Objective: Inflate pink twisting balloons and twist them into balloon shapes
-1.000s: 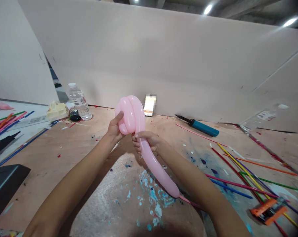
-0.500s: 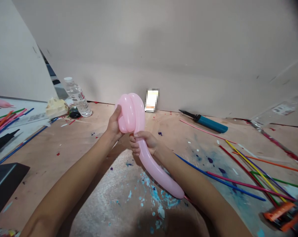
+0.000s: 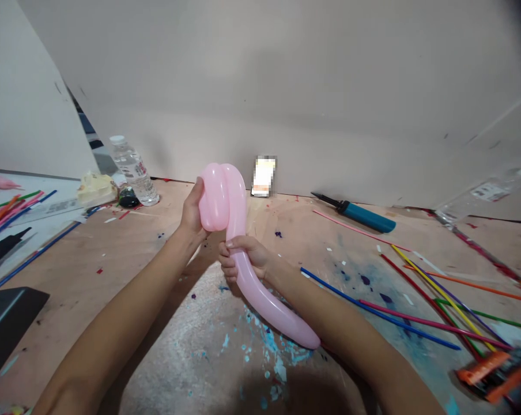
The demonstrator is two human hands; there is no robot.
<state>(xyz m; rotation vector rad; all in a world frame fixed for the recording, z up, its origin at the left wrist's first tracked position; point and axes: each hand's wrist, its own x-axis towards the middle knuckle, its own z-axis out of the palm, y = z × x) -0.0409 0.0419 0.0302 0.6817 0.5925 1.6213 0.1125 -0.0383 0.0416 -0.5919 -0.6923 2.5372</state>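
A long pink modelling balloon (image 3: 264,304) hangs between my two hands over the wooden tabletop. Its upper end is bent into side-by-side bulging segments. My left hand (image 3: 192,210) grips those segments from the left, thumb up; most of its fingers are hidden behind them. Just below the bulge, my right hand (image 3: 243,258) wraps its fingers round the balloon's single long part. From there the tail curves down and right toward my right forearm, ending in a thin uninflated tip.
A blue hand pump (image 3: 366,217) lies at the back right. Uninflated balloons (image 3: 442,323) spread on the right beside an orange tool (image 3: 494,374). A phone (image 3: 264,176) leans against the wall (image 3: 351,86). Back left stands a water bottle (image 3: 135,173); a dark object (image 3: 14,328) is nearer.
My right hand has slid slightly down the balloon, away from the bulging segments. My left hand, with the segments, has shifted a little left.
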